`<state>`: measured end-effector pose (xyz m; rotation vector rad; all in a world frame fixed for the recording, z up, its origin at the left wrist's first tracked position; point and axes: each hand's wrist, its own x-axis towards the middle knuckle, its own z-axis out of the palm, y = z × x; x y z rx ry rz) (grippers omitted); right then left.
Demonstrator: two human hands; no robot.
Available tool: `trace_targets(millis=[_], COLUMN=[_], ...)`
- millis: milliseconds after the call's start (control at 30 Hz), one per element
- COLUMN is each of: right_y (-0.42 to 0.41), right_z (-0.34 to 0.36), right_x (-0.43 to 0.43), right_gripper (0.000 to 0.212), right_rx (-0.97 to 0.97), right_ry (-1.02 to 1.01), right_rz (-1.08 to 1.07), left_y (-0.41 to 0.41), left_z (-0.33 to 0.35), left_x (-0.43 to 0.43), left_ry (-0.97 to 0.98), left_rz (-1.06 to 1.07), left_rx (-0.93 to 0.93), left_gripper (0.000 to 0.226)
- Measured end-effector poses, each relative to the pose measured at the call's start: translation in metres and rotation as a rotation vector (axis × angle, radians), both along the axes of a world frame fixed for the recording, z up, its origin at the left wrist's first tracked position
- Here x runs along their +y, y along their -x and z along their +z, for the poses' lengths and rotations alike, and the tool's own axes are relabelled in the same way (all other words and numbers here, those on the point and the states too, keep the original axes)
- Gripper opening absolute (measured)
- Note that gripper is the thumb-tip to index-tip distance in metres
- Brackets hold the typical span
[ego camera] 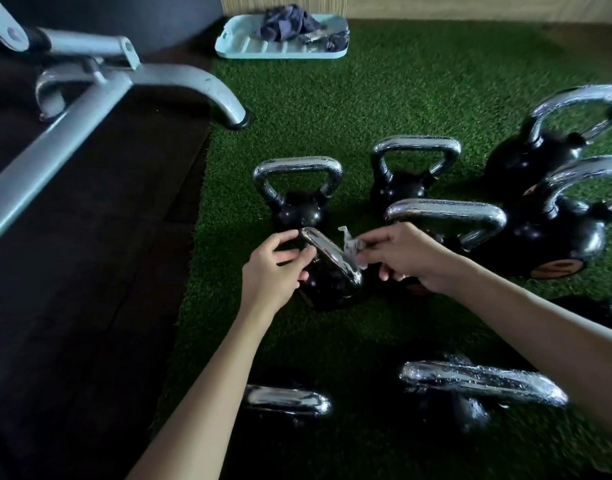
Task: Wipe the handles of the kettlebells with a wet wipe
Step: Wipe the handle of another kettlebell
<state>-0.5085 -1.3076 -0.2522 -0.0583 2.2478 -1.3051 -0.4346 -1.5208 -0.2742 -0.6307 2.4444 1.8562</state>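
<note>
A small black kettlebell (327, 284) with a chrome handle (327, 251) stands on the green turf in the middle. My left hand (275, 268) grips the left end of that handle and the bell's side. My right hand (408, 258) pinches a crumpled white wet wipe (353, 245) that touches the right side of the same handle. Several other black kettlebells with chrome handles stand around: one behind (297, 192), one further right (413, 168), larger ones at the right (553, 230), and two near me (481, 386).
A light-blue tray (249, 46) with dark crumpled cloths (290, 22) lies at the back on the turf. A grey metal bench frame (100, 84) stands on the dark rubber floor at the left, its foot (240, 121) at the turf's edge.
</note>
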Motion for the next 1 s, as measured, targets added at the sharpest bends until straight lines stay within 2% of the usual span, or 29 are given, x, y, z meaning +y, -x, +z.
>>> trace_targets(millis=[100, 300, 467, 533, 600, 700, 900, 1000], right_y=[-0.004, -0.016, -0.022, -0.015, -0.004, 0.011, 0.012, 0.009], right_z=[-0.005, -0.014, -0.024, -0.027, -0.034, -0.048, -0.065, -0.074], right_x=[-0.01, -0.026, -0.042, -0.044, -0.045, -0.057, -0.096, -0.105], right_gripper=[0.022, 0.023, 0.028, 0.024, 0.018, 0.014, 0.023, 0.03], right_rx=[-0.058, -0.069, -0.145, -0.06, 0.114, 0.322, 0.398, 0.371], right_ry=[0.024, 0.096, 0.144, 0.072, -0.055, -0.223, -0.404, -0.393], right_rz=[0.019, 0.04, 0.11, 0.048, -0.038, -0.022, 0.138, 0.211], left_y=[0.007, 0.017, 0.0, -0.007, -0.009, -0.008, -0.003, -0.004], left_z=[-0.001, 0.0, -0.01, -0.015, -0.018, -0.017, -0.019, -0.023], left_x=[0.004, -0.005, -0.036, -0.045, -0.049, -0.049, -0.051, -0.057], left_ry=[-0.197, -0.202, -0.335, -0.363, -0.38, -0.367, -0.26, -0.268], left_rz=[0.087, 0.105, 0.072, 0.056, 0.055, 0.021, -0.042, -0.027], left_rx=[-0.07, -0.154, -0.166, -0.158, -0.149, -0.134, -0.123, -0.125], left_gripper=[0.054, 0.069, 0.071, 0.072, 0.068, 0.065, 0.067, 0.067])
